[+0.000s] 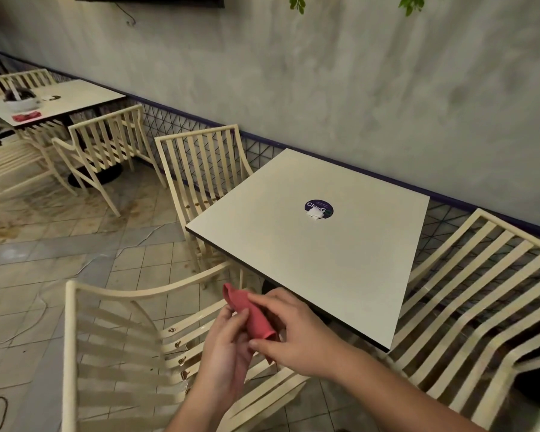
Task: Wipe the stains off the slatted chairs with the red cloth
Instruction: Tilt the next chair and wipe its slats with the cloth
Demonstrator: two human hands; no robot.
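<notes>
Two tables stand along the grey wall. The far table at the left carries a bowl and a small red item. A cream slatted chair stands nearest at the lower left, with brown stains dotting its seat slats. Above that seat, the left hand holds the lower part of the red cloth, fingers curled round it. The cloth is rolled and held in the air between both hands. The right hand pinches it from the other side, thumb and fingers closed on the fabric. The near table bears a round dark sticker. Another slatted chair stands at the right.
</notes>
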